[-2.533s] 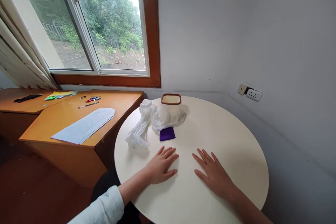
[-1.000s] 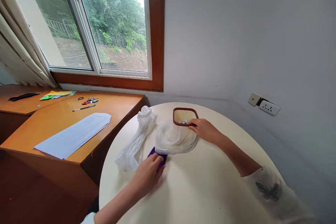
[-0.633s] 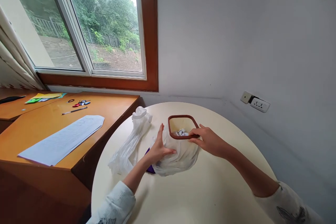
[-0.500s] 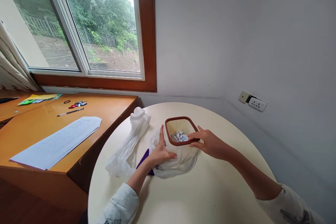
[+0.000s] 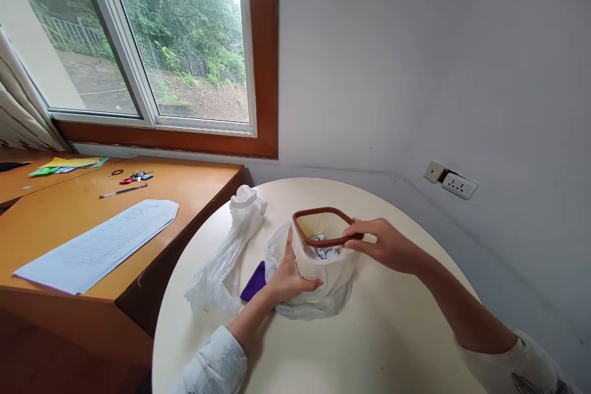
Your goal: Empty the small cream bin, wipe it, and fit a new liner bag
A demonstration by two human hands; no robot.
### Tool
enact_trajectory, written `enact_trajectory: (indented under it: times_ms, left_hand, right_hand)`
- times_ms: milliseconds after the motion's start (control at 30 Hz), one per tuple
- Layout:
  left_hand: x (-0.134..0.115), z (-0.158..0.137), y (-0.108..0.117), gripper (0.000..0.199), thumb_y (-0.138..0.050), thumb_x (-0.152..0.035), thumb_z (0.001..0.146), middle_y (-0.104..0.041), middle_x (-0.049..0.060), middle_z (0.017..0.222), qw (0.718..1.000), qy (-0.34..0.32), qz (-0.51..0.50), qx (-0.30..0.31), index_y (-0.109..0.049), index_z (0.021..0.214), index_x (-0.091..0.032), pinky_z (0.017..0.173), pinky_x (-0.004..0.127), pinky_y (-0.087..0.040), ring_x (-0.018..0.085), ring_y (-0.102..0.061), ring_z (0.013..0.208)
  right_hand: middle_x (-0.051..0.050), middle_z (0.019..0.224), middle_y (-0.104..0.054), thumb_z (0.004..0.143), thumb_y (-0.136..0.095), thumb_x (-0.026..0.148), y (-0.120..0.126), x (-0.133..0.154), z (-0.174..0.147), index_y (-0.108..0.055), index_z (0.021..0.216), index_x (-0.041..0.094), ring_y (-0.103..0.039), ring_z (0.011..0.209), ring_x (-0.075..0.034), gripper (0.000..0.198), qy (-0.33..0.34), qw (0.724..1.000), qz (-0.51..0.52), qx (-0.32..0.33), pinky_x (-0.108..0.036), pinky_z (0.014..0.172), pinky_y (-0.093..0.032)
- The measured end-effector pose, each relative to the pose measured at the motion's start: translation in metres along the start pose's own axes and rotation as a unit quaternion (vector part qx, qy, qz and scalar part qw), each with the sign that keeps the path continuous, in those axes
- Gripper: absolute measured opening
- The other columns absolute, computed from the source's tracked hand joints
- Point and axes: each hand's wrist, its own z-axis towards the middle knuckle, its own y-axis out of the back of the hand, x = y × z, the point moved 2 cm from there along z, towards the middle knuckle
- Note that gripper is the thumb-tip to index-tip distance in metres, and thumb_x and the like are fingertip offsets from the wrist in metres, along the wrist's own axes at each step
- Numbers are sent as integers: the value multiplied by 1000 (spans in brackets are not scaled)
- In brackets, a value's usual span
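Observation:
A small cream trash bin stands on the round table, with a translucent plastic bag draped around its outside. My right hand pinches the brown rim ring at its right corner. The ring's near side is raised and tilted, with a gap between it and the bin's lip. Crumpled paper lies inside the bin. My left hand grips the bin's left side through the bag, thumb across the front and fingers up the side.
A second white plastic bag lies stretched out on the round table, left of the bin. Purple material lies between the two. On the wooden desk are paper sheets, a pen and keys.
My right hand has lifted the rim ring's near side away from the bin's lip and moved slightly right. My left hand has come in against the bin's side.

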Motion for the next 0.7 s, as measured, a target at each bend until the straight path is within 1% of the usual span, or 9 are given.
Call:
enact_trajectory:
  times_ms: [100, 200, 267, 367, 433, 500, 567, 633, 700]
  left_hand:
    - [1, -2, -1, 130, -79, -23, 48, -22, 12, 145, 1000, -24, 13, 4, 12, 141, -22, 111, 46, -12, 31, -17, 134]
    - [2, -3, -2, 127, -77, -20, 51, -20, 11, 146, 999, -40, 22, 17, 13, 140, -24, 112, 46, -10, 29, -18, 134]
    - [2, -3, -3, 127, -76, -20, 52, -20, 11, 146, 998, -49, 22, 25, 15, 140, -24, 111, 46, -10, 28, -18, 134]
    - [2, -4, -4, 128, -77, -23, 54, -23, 13, 144, 997, -61, 11, 40, 20, 138, -22, 111, 46, -11, 27, -21, 133]
    - [3, -4, -5, 128, -77, -24, 55, -23, 14, 144, 997, -64, 6, 48, 22, 138, -21, 111, 46, -11, 27, -20, 133]
    - [4, -5, -6, 129, -77, -24, 54, -21, 13, 145, 997, -60, 13, 46, 21, 138, -22, 111, 46, -11, 28, -18, 134]
    - [5, -5, -6, 128, -77, -23, 53, -20, 11, 145, 998, -49, 24, 34, 18, 139, -24, 111, 47, -12, 29, -18, 134]
    - [6, -6, -6, 128, -78, -22, 52, -21, 10, 145, 999, -35, 31, 24, 16, 139, -26, 110, 47, -14, 30, -18, 134]
    - [7, -7, -7, 128, -78, -23, 52, -20, 11, 145, 999, -29, 35, 21, 15, 139, -26, 110, 48, -15, 31, -19, 134]
  right_hand:
    - [0, 82, -66, 84, -50, 36, 10, 8, 0, -67, 85, 23, -57, 75, -15, 21, -8, 1000, -12, -6, -26, 68, -42]
    - [0, 83, -66, 84, -51, 32, 11, 11, -2, -66, 85, 23, -56, 75, -14, 18, 2, 999, -33, -16, -24, 67, -42]
    - [0, 81, -66, 86, -48, 29, 9, 12, -4, -65, 84, 23, -55, 74, -14, 18, 34, 997, -64, -15, -26, 70, -42]
    - [-1, 75, -63, 90, -41, 29, 7, 12, -8, -64, 84, 22, -54, 73, -14, 25, 96, 989, -112, -6, -31, 81, -41]
    - [-1, 73, -62, 90, -40, 30, 9, 11, -9, -64, 84, 22, -53, 71, -14, 26, 113, 986, -125, -1, -35, 89, -38]
    - [0, 73, -62, 90, -42, 30, 13, 9, -9, -64, 85, 23, -53, 68, -13, 24, 102, 988, -119, 5, -34, 89, -38]
    - [0, 75, -64, 88, -45, 30, 17, 7, -9, -65, 84, 23, -54, 69, -13, 21, 68, 993, -99, 9, -30, 80, -42]
    - [0, 79, -65, 86, -49, 29, 21, 7, -8, -65, 83, 23, -55, 72, -13, 18, 32, 997, -75, 1, -25, 69, -42]
    - [1, 81, -66, 85, -51, 28, 23, 11, -8, -65, 83, 23, -56, 73, -12, 15, 20, 997, -71, -7, -23, 65, -41]
